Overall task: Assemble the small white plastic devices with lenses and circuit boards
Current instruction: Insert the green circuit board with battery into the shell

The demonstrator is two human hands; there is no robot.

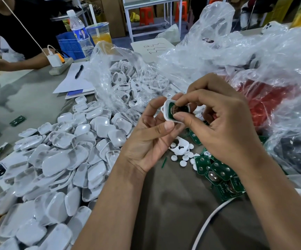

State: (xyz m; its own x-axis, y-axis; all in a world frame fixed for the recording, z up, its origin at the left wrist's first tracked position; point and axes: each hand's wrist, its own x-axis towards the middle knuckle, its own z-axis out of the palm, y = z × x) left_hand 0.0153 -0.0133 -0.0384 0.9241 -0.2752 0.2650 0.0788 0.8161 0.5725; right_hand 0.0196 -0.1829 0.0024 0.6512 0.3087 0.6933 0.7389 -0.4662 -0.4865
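Note:
My left hand (146,138) holds a small white plastic shell (166,110) from below and from the left, thumb against its lower edge. Inside the shell sits a green circuit board (173,110) with a round metal cell. My right hand (223,127) pinches the board with thumb and forefinger, pressing it into the shell. Below my hands lie a heap of green circuit boards (220,174) and several small white round lenses (183,162) on the grey table.
A large pile of white shell halves (59,159) covers the table's left. A clear bag of white frames (128,83) stands behind it, more crumpled bags (254,60) at right. Another person sits far left near a power strip (59,69), notepad and pen (78,71).

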